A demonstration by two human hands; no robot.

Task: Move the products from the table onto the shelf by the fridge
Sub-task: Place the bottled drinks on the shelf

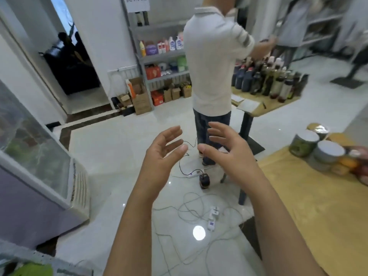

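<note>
My left hand (162,154) and my right hand (225,150) are raised side by side over the floor, palms facing each other, fingers loosely spread, holding nothing. Several jars with grey lids (318,150) stand on the yellow-clothed table (310,206) at the right, beyond my right hand. A glass-fronted fridge (35,162) stands at the left. A grey shelf (159,54) with bottles and boxes is against the far wall.
A person in a white shirt (213,62) stands straight ahead by a second table with dark bottles (268,80). Cables and power strips (211,216) lie on the white floor below my hands. Cardboard boxes (141,98) sit at the shelf's foot.
</note>
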